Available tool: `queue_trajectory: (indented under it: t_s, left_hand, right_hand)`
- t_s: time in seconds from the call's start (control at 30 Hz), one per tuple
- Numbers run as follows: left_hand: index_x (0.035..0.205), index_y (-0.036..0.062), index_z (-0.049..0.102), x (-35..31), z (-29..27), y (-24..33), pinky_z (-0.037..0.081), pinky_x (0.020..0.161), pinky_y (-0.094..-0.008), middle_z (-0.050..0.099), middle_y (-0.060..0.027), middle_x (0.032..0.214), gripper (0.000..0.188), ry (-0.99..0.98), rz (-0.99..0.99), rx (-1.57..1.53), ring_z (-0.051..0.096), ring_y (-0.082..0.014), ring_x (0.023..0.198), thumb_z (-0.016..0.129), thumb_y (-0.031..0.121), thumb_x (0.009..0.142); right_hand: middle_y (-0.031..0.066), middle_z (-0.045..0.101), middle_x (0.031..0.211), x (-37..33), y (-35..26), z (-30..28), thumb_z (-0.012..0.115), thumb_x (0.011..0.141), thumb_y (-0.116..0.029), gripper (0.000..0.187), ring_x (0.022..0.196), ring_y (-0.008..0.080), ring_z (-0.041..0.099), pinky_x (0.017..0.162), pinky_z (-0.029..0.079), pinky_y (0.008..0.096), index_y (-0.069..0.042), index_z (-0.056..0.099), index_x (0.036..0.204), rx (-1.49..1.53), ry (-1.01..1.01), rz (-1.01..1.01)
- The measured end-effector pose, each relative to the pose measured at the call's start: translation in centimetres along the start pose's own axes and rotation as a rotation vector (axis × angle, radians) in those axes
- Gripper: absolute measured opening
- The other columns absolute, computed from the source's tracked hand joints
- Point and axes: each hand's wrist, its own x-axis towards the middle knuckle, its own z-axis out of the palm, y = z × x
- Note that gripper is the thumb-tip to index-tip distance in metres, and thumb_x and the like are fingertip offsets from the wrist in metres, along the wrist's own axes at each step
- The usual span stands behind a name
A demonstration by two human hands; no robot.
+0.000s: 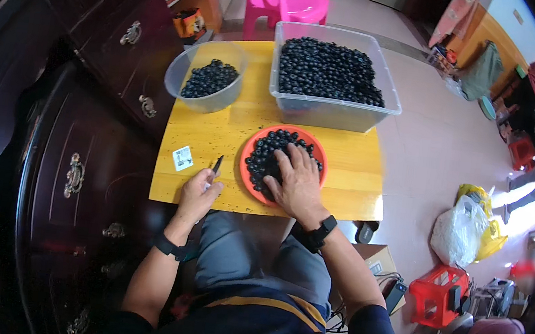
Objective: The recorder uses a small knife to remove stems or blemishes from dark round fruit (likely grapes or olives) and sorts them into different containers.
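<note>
My left hand is closed around a slim tool with a dark, pointed end sticking up past the fingers; its exact kind cannot be made out. In front of me on the yellow table sits an orange-red plate heaped with blueberries. Over its right part lies my right hand, fingers stretched out and apart, touching the berries. Behind the plate, a large clear plastic bin holds a thick layer of blueberries. To the left stands a round clear tub with fewer blueberries.
A small white printed label and dark crumbs lie on the table's left part. Dark wooden drawers rise close on my left. A pink plastic chair stands beyond the table. On the right floor are bags and a red stool.
</note>
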Motion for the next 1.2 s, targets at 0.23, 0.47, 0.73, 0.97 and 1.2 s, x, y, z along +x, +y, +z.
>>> queue_trajectory:
  t_s: [0.23,0.47,0.73,0.97,1.2]
  left_hand:
    - [0.114,-0.001,0.06,0.1,-1.1,-1.5,0.047,0.075,-0.025,0.063,-0.0026,0.097,0.028,-0.114,-0.16,-0.102,0.057,-0.0098,0.085,0.062,0.011,0.089]
    - [0.105,-0.0013,0.059,0.3,-1.0,0.1,0.036,0.053,-0.022,0.053,0.0003,0.079,0.02,-0.152,-0.245,-0.091,0.044,-0.0052,0.06,0.057,0.011,0.09]
    - [0.104,0.0007,0.058,0.3,-0.2,0.8,0.027,0.044,-0.0196,0.05,0.0022,0.076,0.015,-0.14,-0.182,-0.128,0.037,-0.0024,0.052,0.055,0.009,0.092]
    - [0.105,0.0017,0.056,0.4,-0.7,-0.6,0.027,0.038,-0.0185,0.048,0.0038,0.07,0.016,-0.135,-0.194,-0.149,0.036,-0.0022,0.044,0.054,0.012,0.093]
    - [0.104,0.0014,0.055,0.5,-0.6,-1.2,0.025,0.04,-0.0182,0.047,0.0041,0.073,0.014,-0.09,-0.171,-0.203,0.035,-0.0017,0.047,0.054,0.01,0.093]
  right_hand:
    - [0.0144,0.053,0.11,0.1,0.2,1.6,0.069,0.079,-0.035,0.041,0.109,0.0333,0.049,0.092,0.04,0.0483,-0.009,0.058,0.11,0.053,0.144,0.006]
    - [0.0142,0.055,0.104,0.2,1.0,1.2,0.064,0.085,-0.03,0.03,0.103,0.0312,0.051,0.088,0.041,0.0448,-0.007,0.059,0.104,0.047,0.057,0.041]
    - [0.0155,0.057,0.109,0.8,1.2,0.7,0.061,0.087,-0.032,0.032,0.105,0.0317,0.053,0.089,0.041,0.0453,-0.006,0.061,0.106,0.037,-0.011,0.108]
    - [0.0152,0.059,0.103,1.6,1.4,0.9,0.062,0.087,-0.032,0.032,0.1,0.031,0.056,0.085,0.045,0.0424,-0.005,0.062,0.104,-0.002,-0.021,0.092]
    - [0.0175,0.061,0.098,3.0,2.2,0.9,0.06,0.089,-0.03,0.029,0.095,0.0329,0.061,0.078,0.052,0.0431,-0.002,0.062,0.098,0.12,-0.057,0.096]
